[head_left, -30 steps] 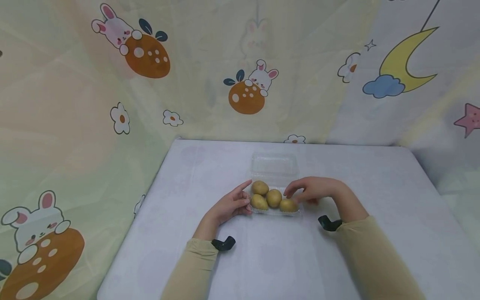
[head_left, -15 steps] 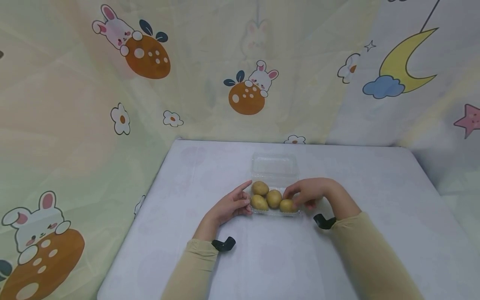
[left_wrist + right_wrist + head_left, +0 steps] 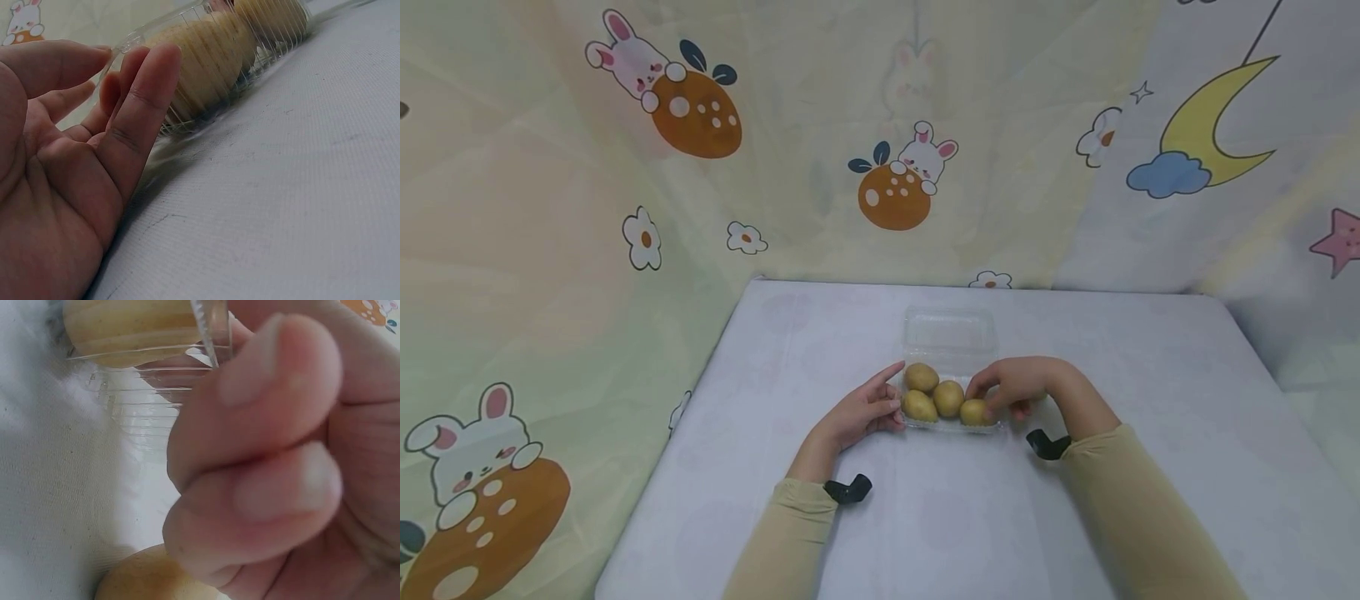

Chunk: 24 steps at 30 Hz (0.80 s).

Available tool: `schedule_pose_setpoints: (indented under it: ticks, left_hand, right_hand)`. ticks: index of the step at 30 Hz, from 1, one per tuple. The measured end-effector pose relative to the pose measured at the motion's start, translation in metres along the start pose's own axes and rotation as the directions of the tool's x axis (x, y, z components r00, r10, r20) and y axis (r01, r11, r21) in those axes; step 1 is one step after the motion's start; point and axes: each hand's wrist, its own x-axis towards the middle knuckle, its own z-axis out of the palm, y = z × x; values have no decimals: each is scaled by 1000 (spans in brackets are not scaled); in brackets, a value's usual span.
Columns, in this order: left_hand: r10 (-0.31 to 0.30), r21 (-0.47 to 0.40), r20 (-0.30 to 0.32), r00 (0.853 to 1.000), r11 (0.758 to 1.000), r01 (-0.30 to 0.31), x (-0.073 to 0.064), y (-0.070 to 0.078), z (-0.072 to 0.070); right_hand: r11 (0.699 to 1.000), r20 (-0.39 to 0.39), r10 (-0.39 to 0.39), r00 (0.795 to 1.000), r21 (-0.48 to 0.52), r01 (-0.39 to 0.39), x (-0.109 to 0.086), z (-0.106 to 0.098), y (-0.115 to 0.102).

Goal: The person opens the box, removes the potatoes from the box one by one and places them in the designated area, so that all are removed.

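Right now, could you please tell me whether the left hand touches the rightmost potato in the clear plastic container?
Apart: the head view shows other potatoes between the left hand and the rightmost potato.

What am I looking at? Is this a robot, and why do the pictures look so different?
No robot here, just a person's bare left hand and right hand. The wide picture comes from a camera on the head, looking down. The two close-ups come from cameras on the wrists, so everything looks bigger.

On the white table is a clear plastic box with its lid open. Four potatoes sit inside; another one peeks out below the right wrist's close-up fingers. The right hand seems to pinch the rightmost potato in the box. The left hand is at the box's other side.
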Motion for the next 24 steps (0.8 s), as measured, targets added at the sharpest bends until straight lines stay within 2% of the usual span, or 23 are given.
schedule_pose_setpoints:
  ticks: [18, 24]
  left_hand:
    - [13, -15, 19, 1000, 1000, -12, 0, 1, 1]
    - [6, -10, 10, 1000, 1000, -6, 0, 1, 1]
  right_hand:
    - [999, -56, -1, 998, 37, 3, -6, -3, 5]
    - [996, -100, -50, 994, 69, 57, -14, -8, 9]
